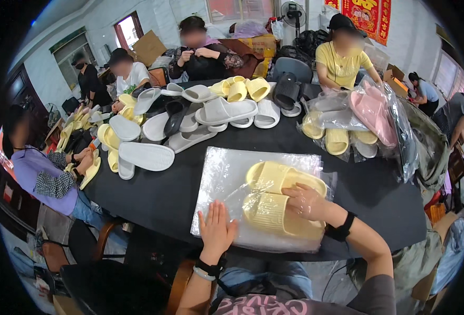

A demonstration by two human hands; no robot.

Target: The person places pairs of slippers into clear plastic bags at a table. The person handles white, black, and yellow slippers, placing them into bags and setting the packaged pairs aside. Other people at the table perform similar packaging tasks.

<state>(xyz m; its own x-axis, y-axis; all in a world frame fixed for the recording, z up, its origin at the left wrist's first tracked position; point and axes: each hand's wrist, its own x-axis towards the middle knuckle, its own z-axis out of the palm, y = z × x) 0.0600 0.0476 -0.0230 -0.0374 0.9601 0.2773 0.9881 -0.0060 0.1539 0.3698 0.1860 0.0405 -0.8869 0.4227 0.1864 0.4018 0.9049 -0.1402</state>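
Note:
A pair of yellow slippers [266, 212] lies side by side on a stack of clear plastic bags [219, 173] in front of me, with clear film over at least their toe ends. My right hand [308, 202] reaches in from the right, its fingers bent around the inner edges of the two slippers where they meet. Whether that hand is inside the film, I cannot tell for sure. Flat on the left front part of the bag stack rests my left hand [216, 228], fingers stretched out and holding nothing.
Loose grey, black and yellow slippers [227, 111] are heaped along the far side of the black table [153, 205]. Bagged slippers, including a pink pair [373, 113], pile up at the right. Several people sit around the table; one at the left [48, 173] handles a yellow slipper.

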